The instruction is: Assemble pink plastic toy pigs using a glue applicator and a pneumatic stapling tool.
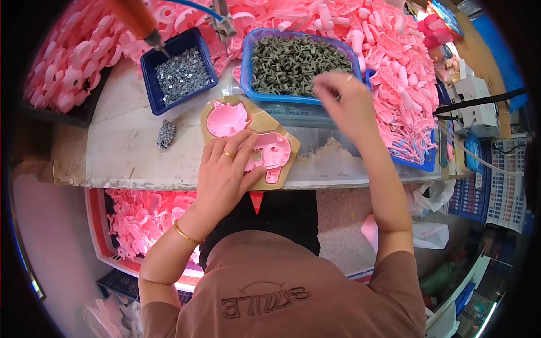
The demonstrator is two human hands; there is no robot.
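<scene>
A tan holder point(288, 163) lies near the table's front edge. Two pink hollow plastic shells sit in its recesses: a rounded one point(225, 118) and a longer one with a square opening point(276, 151). My left hand point(225, 169) rests across the holder, its fingers stretched over the lower shell's left side and the thumb apart below. My right hand point(346, 104) hovers at the right front rim of a blue tub point(246, 79) full of small grey-green plastic parts point(293, 65). Its thumb and fingertips are drawn together; anything between them is too small to make out.
A dark blue tray point(151, 84) of small metal screws stands at the left, with a little clump of screws point(165, 134) before it. An orange-handled driver point(135, 22) hangs above. Pink parts point(389, 73) heap along the back and right. A red-edged crate point(101, 236) sits below.
</scene>
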